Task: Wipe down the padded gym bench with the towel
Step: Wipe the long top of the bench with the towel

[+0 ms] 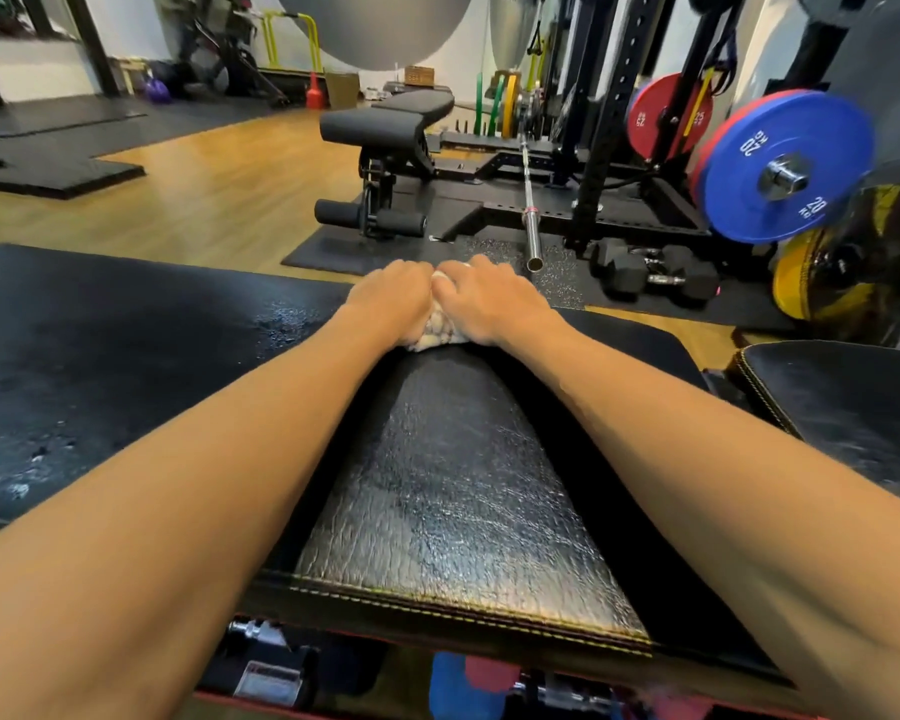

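A black padded gym bench stretches away from me, its cracked vinyl glossy in the middle. At its far end a bunched white towel lies on the pad. My left hand and my right hand sit side by side on top of the towel, fingers curled over it and pressing it down. Most of the towel is hidden under both hands. Both forearms reach straight out along the bench.
Black pads lie on either side, one at the left and one at the right. Beyond are another bench, a barbell, dumbbells, a rack with a blue 20 kg plate and wooden floor.
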The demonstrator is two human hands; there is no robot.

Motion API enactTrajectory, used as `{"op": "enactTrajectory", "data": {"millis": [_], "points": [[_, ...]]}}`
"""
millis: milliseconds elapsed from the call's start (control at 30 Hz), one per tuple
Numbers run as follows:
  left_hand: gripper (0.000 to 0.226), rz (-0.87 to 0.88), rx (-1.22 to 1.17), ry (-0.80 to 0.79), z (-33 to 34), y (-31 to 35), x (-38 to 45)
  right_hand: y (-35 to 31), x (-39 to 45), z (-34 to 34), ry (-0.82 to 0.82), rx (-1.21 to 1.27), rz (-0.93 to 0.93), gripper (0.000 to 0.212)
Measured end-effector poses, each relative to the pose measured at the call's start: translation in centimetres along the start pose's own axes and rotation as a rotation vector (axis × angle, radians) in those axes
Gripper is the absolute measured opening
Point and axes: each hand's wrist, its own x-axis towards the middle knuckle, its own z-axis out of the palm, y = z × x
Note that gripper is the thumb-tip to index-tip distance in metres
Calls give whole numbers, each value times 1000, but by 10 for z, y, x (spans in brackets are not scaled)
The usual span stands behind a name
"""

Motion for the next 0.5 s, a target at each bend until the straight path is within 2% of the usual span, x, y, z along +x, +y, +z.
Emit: {"op": "enactTrajectory", "data": {"millis": [233, 367, 500], "points": [[27, -28, -24, -5, -9, 6, -19, -7, -15, -3, 22, -71, -14, 42], [28, -26, -68, -5, -18, 12, -52, -16, -45, -2, 41, -103, -76, 39], [26, -17, -101, 36, -25, 19, -96, -28, -79, -4, 28, -45, -77, 45]]}}
